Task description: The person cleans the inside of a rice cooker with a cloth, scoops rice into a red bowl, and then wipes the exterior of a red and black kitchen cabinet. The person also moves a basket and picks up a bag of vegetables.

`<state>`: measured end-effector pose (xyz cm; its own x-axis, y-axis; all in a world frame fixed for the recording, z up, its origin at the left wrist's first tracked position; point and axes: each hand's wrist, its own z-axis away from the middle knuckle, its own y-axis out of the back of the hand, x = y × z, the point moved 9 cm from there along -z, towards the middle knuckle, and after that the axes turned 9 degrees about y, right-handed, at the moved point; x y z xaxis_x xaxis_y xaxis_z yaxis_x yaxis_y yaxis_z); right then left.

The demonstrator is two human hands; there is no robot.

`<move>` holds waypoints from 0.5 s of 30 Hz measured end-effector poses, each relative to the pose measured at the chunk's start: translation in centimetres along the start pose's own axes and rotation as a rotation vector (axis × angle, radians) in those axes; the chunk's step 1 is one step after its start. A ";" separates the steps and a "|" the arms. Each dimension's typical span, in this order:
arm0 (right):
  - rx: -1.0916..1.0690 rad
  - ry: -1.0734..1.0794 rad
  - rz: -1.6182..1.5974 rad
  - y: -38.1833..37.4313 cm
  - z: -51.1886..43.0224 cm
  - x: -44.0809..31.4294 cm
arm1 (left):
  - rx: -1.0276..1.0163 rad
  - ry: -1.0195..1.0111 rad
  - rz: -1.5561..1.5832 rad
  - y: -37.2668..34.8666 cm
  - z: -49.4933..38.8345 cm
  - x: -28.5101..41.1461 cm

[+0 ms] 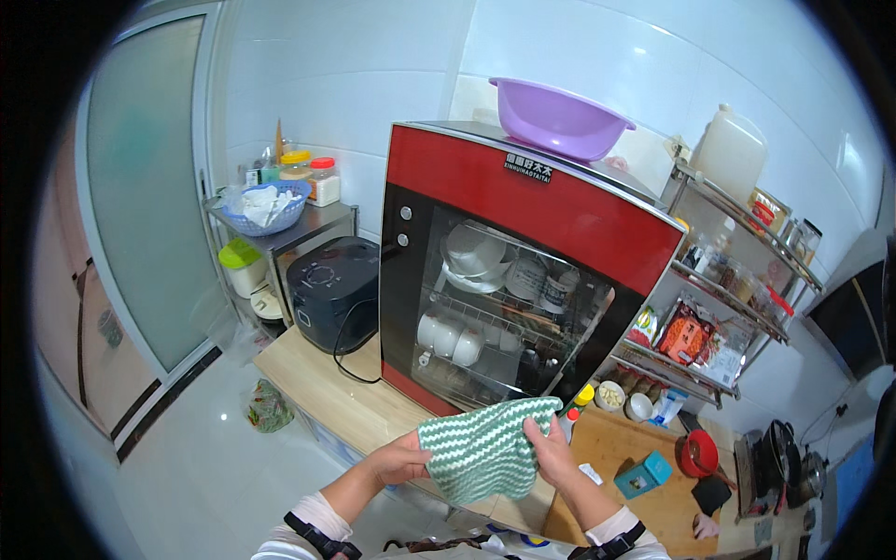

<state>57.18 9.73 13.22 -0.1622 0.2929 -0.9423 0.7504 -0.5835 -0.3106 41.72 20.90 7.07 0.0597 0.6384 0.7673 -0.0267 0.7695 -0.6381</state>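
Observation:
A green-and-white striped cloth (483, 448) is spread between my two hands, in front of the counter. My left hand (400, 458) grips its left edge, thumb on top. At the upper right corner my right hand (549, 448) pinches the fabric between thumb and fingers. Just behind the cloth stands a dish cabinet (448, 164) with a red and black front and a glass door. Through the glass show white mugs (448, 337), stacked bowls (476, 248) and printed cups (558, 290) on wire racks. The cloth hides part of the cabinet's lower edge.
A purple basin (560, 119) rests on the cabinet. To its left sits a black rice cooker (332, 290) with a cord on the wooden counter (343, 392). At right are a cutting board (595, 448), a teal box (642, 474), a red bowl (700, 451) and a spice rack (742, 301).

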 end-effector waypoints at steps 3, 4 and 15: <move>-0.016 0.143 0.643 0.9 -0.7 -0.7 | 0.138 0.073 -0.011 1.7 -0.4 2.7; 0.006 0.124 0.647 1.5 -0.7 -0.4 | 0.154 0.064 0.014 2.3 -0.8 3.8; -0.050 0.197 0.746 -0.4 -0.3 -6.2 | 0.166 0.040 -0.219 1.3 -4.2 12.8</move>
<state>58.08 8.34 19.22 0.5113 -0.0326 -0.8588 0.6449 -0.6460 0.4084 46.61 29.98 15.83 0.1214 0.4576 0.8808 -0.1713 0.8837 -0.4355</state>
